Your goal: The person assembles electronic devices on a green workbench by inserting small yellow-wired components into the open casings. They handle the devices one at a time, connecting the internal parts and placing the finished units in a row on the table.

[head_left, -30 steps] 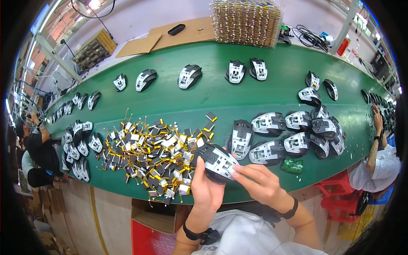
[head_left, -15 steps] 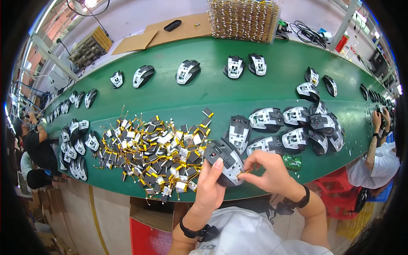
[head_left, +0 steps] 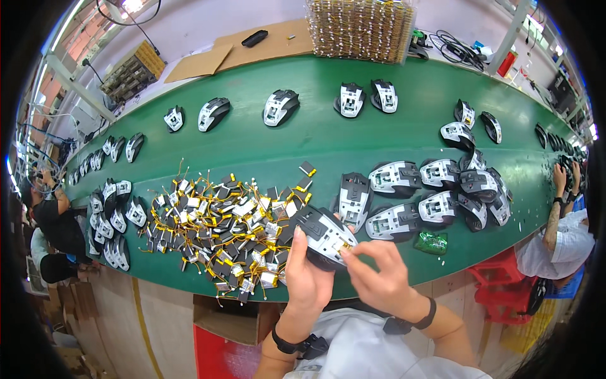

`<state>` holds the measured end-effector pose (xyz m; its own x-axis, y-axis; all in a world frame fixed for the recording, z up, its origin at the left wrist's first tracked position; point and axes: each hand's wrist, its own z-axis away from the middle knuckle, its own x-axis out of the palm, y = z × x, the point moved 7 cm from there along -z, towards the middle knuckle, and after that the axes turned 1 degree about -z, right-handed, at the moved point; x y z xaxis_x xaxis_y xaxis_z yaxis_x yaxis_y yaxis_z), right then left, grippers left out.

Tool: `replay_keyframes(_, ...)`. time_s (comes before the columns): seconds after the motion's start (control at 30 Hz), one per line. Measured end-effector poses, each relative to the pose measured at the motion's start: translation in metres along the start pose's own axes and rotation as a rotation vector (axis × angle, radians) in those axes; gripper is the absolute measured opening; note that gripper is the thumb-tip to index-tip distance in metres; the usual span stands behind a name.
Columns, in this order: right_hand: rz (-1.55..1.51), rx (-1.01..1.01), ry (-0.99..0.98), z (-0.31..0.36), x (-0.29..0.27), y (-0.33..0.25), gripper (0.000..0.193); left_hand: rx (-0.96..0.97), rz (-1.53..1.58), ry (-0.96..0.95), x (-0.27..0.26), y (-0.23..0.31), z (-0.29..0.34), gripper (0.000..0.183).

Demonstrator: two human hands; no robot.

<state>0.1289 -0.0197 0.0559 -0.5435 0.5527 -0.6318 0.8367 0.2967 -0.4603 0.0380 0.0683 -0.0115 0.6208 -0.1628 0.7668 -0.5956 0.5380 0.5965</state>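
Observation:
A computer mouse (head_left: 317, 228), black with a white-grey inner shell and no top cover, rests tilted in my left hand (head_left: 308, 276), thumb along its near left side and fingers beneath. With thumb and forefinger pinched, my right hand (head_left: 383, 282) presses at the opening in the mouse's near end. A small yellow-taped battery (head_left: 344, 248) shows there at the fingertips, mostly hidden by them. Just left of my hands lies a large heap of flat grey batteries (head_left: 221, 227) with yellow tape and thin leads. Beyond the held mouse stands another uncovered mouse (head_left: 353, 197).
Several uncovered mice (head_left: 439, 205) crowd together on the right, beside a green packet (head_left: 432, 242). More mice (head_left: 281, 107) line the far part of the green table (head_left: 240, 148). A tray of batteries (head_left: 360, 31) stands at the back. Co-workers sit at both sides; red stools (head_left: 505, 284) stand at right.
The mouse has turned and tipped in my left hand, shifting slightly left, so its white shell shows more. My right hand has moved left and down with it, still pinching at its near end.

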Motion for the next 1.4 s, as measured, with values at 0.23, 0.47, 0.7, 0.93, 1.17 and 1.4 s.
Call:
replay_keyframes(0.23, 0.049, -0.121, 0.036, 0.013, -0.002, -0.002, 0.051, -0.069, 0.112, -0.021, 0.004, -0.002, 0.005, 0.056)
replay_keyframes(0.47, 0.157, -0.171, 0.050, 0.017, -0.005, -0.001, 0.044, -0.039, 0.042, -0.005, 0.002, 0.002, 0.007, 0.057)
replay_keyframes(0.7, 0.058, -0.104, 0.082, 0.007, -0.007, 0.004, 0.047, -0.024, 0.110, 0.007, 0.004, 0.002, 0.009, 0.056)
replay_keyframes(0.93, 0.179, -0.127, -0.009, 0.024, 0.004, -0.007, 0.048, 0.035, 0.066, 0.039, 0.002, 0.010, 0.013, 0.053)
replay_keyframes(1.17, 0.129, -0.111, 0.076, 0.023, 0.000, -0.004, 0.050, 0.011, 0.044, 0.027, 0.008, 0.004, 0.015, 0.057)
replay_keyframes(1.4, 0.087, -0.111, 0.097, 0.026, 0.001, -0.003, 0.045, -0.027, 0.092, -0.015, 0.011, 0.002, 0.015, 0.057)
